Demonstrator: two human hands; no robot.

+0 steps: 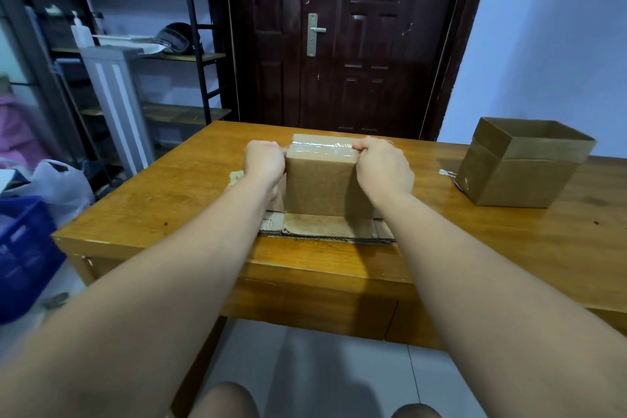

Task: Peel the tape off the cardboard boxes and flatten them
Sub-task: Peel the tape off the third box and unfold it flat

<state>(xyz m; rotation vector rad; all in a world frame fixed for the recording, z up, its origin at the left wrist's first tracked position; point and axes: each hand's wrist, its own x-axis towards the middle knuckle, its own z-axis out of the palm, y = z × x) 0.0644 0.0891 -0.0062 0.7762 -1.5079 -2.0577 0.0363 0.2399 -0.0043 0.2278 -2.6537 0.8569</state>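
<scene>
Here, we held 1 taped box (322, 187) on the counter (169, 200).
Our left hand (264, 159) and right hand (383, 163) gripped its upper corners, fingers curled at the clear tape (320, 147); it stood on flattened cardboard (325, 231), with 1 open box (519, 173) well apart to the right.

no legible txt, cardboard box (322, 183) looks plain, shelf (190, 57) prob too blurry to read

The left hand (264, 163) and right hand (383, 168) are showing bare, ringless. Both forearms (152, 299) are going unsleeved. Two knees (224, 400) are showing uncovered.
</scene>
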